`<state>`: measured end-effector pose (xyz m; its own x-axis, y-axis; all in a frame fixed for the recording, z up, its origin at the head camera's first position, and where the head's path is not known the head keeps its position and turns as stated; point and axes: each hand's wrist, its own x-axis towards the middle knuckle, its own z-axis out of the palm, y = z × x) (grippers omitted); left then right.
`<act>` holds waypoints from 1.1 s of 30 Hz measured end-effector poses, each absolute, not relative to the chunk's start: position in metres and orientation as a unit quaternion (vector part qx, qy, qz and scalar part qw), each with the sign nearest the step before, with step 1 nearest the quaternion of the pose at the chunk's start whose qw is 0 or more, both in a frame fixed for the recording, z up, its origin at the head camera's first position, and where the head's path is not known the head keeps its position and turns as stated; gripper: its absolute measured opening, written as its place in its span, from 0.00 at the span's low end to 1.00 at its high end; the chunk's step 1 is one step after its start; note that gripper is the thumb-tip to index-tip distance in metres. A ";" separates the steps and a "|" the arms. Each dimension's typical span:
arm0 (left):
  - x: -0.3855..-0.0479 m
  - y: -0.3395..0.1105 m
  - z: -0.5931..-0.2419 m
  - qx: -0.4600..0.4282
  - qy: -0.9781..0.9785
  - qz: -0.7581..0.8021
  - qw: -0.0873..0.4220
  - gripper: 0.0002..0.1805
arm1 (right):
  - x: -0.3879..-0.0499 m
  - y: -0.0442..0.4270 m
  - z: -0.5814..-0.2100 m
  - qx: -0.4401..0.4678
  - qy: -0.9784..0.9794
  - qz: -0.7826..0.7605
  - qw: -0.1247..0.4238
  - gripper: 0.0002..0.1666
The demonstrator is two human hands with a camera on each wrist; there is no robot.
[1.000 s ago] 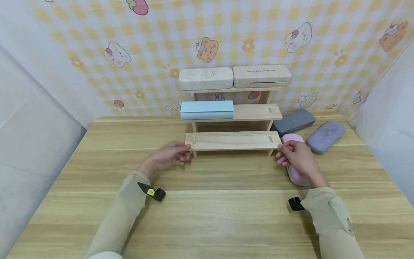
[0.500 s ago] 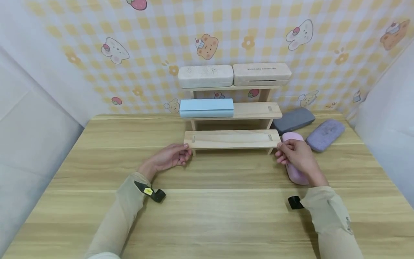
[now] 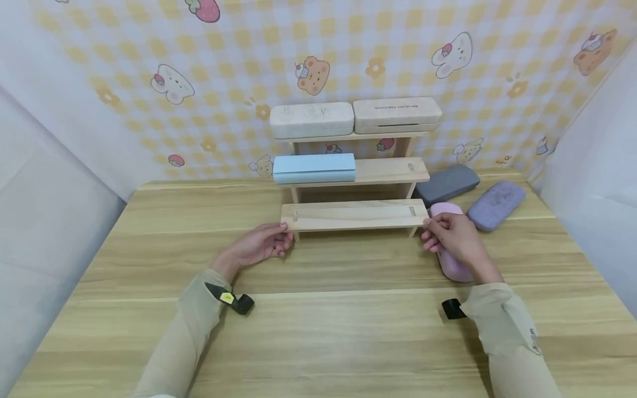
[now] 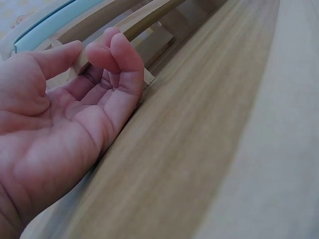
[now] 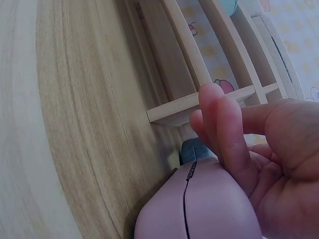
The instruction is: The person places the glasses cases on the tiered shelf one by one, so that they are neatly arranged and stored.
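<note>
Stand of pale wood [image 3: 388, 170], three stepped tiers high, seen from the head with my grip at either end of its lowest tier [image 3: 353, 214]. My left grip [image 3: 264, 242] pinches the near left corner of that tier between thumb and forefinger, the other fingers loosely curled below the edge. My right grip [image 3: 457, 236] likewise pinches the near right corner at the tips of thumb and fingers. The lowest tier thus spans the gap between my two hands, its board reaching away from me beyond both sets of fingertips, its legs on the bench [image 3: 338, 337]. In the left wrist view, the end of the board lies between my thumb and forefinger; in the right wrist view, the fingers partly hide the corner.

Middle tier: a light blue case [image 3: 314, 168] lies along the left half. Upper tier: a whitish patterned case [image 3: 312, 120] at left and a beige lettered case [image 3: 397, 115] at right lie end to end.

Right of the stand, three more cases lie on the bench. A pink case [image 3: 455, 268] lies partly beneath my right hand in the head view; whether the hand touches it I cannot tell. A dark grey case [image 3: 448, 184] lies just beside the stand, farther back, and a mottled purple case [image 3: 496, 205] lies outermost. Yellow checked cloth [image 3: 378, 33] hangs behind.
</note>
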<state>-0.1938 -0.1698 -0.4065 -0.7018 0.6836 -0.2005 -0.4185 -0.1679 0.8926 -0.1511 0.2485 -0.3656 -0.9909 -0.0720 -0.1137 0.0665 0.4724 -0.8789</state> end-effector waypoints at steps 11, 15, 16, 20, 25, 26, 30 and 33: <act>-0.194 -0.168 -0.408 0.128 0.534 0.752 0.365 0.18 | -0.147 0.252 -0.356 0.015 0.865 -0.499 0.053 0.20; -0.193 -0.169 -0.407 0.126 0.534 0.751 0.366 0.18 | -0.149 0.262 -0.351 0.016 0.875 -0.483 0.036 0.19; -0.193 -0.169 -0.407 0.127 0.534 0.751 0.367 0.17 | -0.150 0.266 -0.350 0.018 0.875 -0.482 0.033 0.20; -0.194 -0.171 -0.406 0.134 0.533 0.752 0.365 0.17 | -0.161 0.280 -0.342 0.017 0.891 -0.454 0.014 0.18; -0.195 -0.173 -0.406 0.135 0.535 0.750 0.364 0.17 | -0.178 0.302 -0.330 -0.004 0.937 -0.348 -0.007 0.18; -0.195 -0.173 -0.406 0.135 0.535 0.750 0.364 0.17 | -0.181 0.307 -0.328 -0.008 0.947 -0.322 -0.010 0.19; -0.194 -0.172 -0.407 0.131 0.533 0.750 0.368 0.17 | -0.196 0.326 -0.318 -0.038 0.971 -0.235 -0.018 0.18; -0.194 -0.171 -0.407 0.124 0.534 0.752 0.367 0.17 | -0.208 0.337 -0.314 -0.066 0.976 -0.205 -0.003 0.16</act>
<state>-0.1938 -0.1709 -0.4071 -0.7002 0.6837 -0.2054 -0.4195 -0.1612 0.8933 -0.2083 0.3375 -0.3135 -0.9912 -0.1285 0.0324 -0.1306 0.9068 -0.4008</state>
